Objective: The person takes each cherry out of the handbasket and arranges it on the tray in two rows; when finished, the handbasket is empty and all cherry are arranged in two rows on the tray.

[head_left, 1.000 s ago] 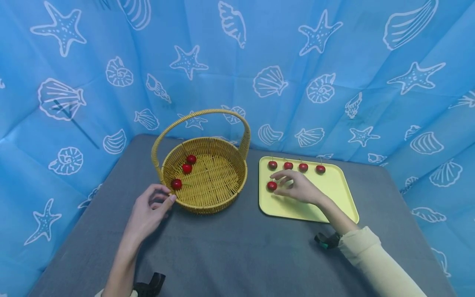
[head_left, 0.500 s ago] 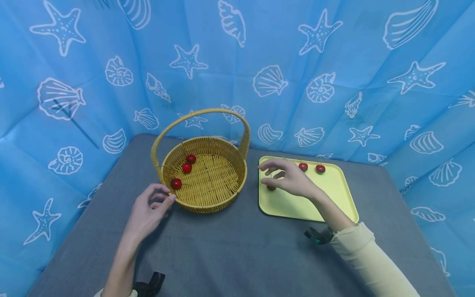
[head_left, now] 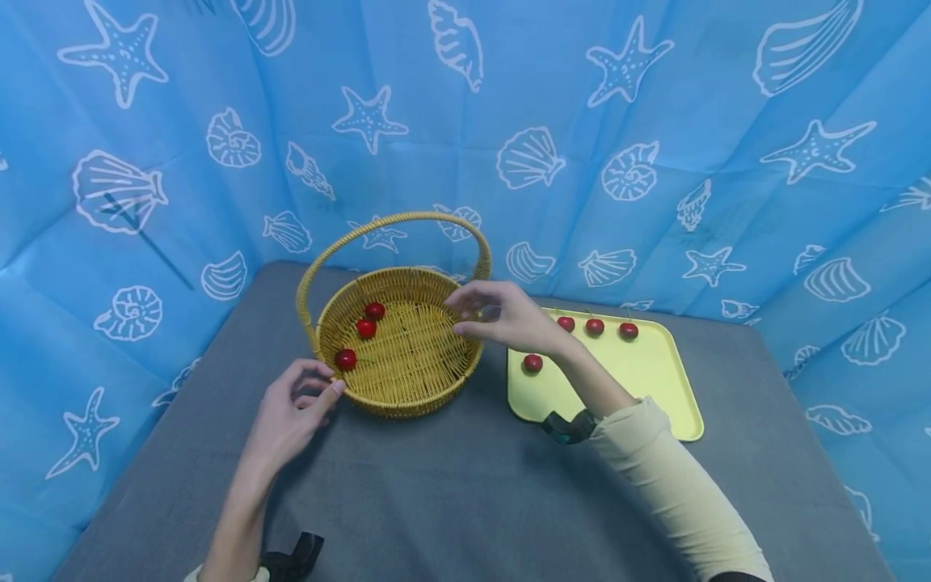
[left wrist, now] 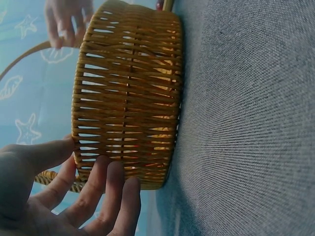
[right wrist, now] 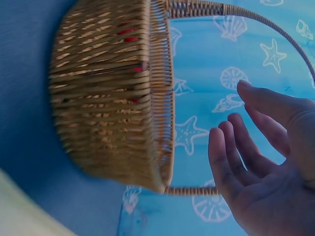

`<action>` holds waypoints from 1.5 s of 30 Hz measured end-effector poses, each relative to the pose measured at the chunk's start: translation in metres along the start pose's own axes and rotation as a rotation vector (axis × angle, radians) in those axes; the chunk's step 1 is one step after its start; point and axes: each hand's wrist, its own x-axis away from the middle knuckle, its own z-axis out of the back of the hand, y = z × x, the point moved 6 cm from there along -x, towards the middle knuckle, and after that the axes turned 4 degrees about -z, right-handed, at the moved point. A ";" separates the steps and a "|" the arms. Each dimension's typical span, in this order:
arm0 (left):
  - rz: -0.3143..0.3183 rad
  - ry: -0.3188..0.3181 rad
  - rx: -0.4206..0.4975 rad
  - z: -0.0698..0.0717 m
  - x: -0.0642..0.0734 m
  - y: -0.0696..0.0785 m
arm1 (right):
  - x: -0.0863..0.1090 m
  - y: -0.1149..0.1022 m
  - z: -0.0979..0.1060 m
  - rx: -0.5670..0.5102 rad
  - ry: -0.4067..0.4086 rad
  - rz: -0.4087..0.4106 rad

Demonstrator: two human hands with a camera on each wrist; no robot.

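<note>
A round yellow wicker basket [head_left: 407, 396] with a tall arched handle holds several dark-red cherries, one [head_left: 345, 360] close to its left wall. My left hand [head_left: 294, 412] grips the basket's rim at the near left, other fingers lying against the outer weave in the left wrist view. Over the basket's right rim hovers my right hand [head_left: 509, 319], fingers loosely bent. Thumb and fingers [right wrist: 231, 157] stand apart in the right wrist view, no cherry visible among them. Several more cherries, such as one [head_left: 533, 364], sit on a pale yellow tray [head_left: 625, 396], partly hidden by my right arm.
Grey cloth covers the table [head_left: 436, 501]. Behind and beside it hangs a blue curtain [head_left: 465, 145] printed with white shells and starfish. The basket's handle [head_left: 393, 220] arches up near my right hand. Black straps [head_left: 570, 427] sit at the wrists.
My right hand has travelled left from above the tray to the basket's right rim. A near-left cherry on the tray shows again. My left hand has stayed at the basket rim.
</note>
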 end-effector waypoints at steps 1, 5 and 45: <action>0.000 0.001 0.000 0.000 0.000 0.000 | -0.007 -0.002 -0.002 -0.002 -0.009 0.006; -0.011 0.002 0.005 0.000 0.000 0.001 | -0.034 -0.007 -0.011 0.009 -0.037 0.026; -0.015 -0.003 0.019 0.000 -0.002 -0.001 | -0.132 0.057 -0.093 -0.103 -0.263 -0.279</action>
